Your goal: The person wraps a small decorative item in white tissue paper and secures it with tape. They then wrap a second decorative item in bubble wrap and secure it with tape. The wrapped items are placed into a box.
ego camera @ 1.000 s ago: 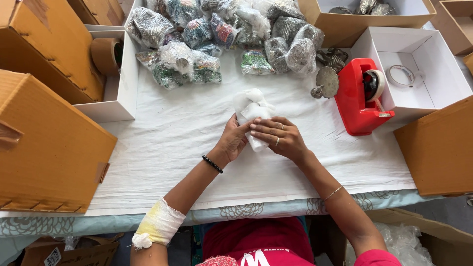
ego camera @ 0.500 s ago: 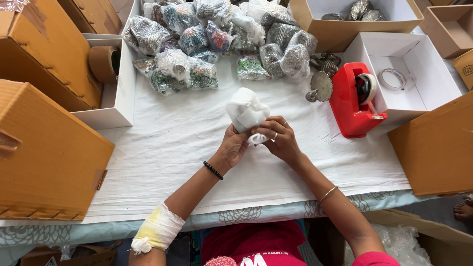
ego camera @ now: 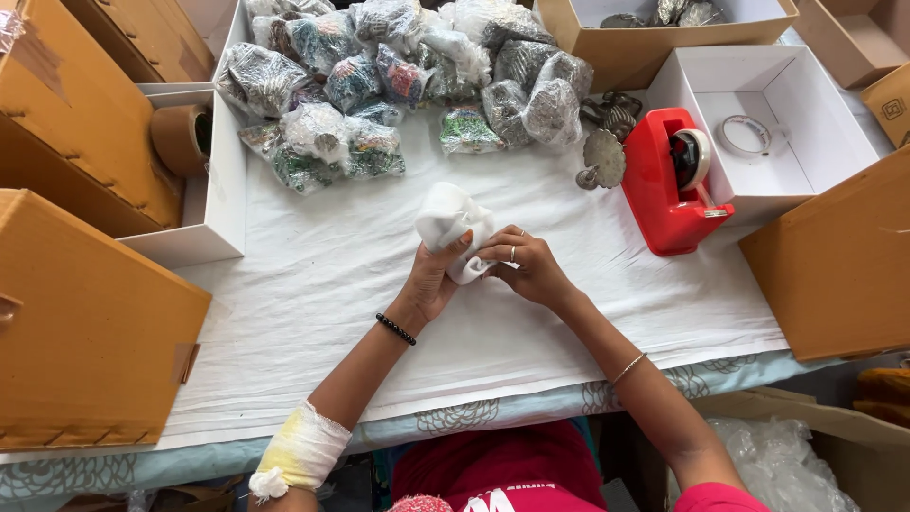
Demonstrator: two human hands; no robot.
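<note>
You've got two hands, left hand (ego camera: 431, 280) and right hand (ego camera: 524, 265), on one white bundle (ego camera: 447, 220); one red tape dispenser (ego camera: 668, 185); one tape roll (ego camera: 180, 137).

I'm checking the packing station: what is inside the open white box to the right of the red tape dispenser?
The white box holds one roll of clear tape on its floor. The rest of the floor looks bare; the red tape dispenser hides its near-left corner.
</note>
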